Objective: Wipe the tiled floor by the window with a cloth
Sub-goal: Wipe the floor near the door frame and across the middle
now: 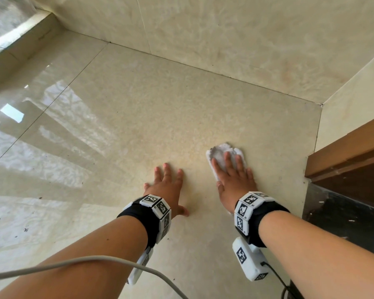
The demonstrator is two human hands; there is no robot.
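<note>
A small white cloth (220, 150) lies bunched on the glossy beige tiled floor (156, 117), right of centre. My right hand (235, 179) presses flat on it with straight, spread fingers; most of the cloth is hidden under the palm. My left hand (167, 186) rests flat on the bare tile a little to the left of the cloth, fingers spread, holding nothing. Both wrists wear black bands with white marker blocks.
A tiled wall (225, 35) rises at the far edge of the floor. A brown wooden frame (350, 152) and a dark slab (343, 214) stand at the right. Window light reflects on the tiles at the left (52, 117). A grey cable (91, 261) crosses my left forearm.
</note>
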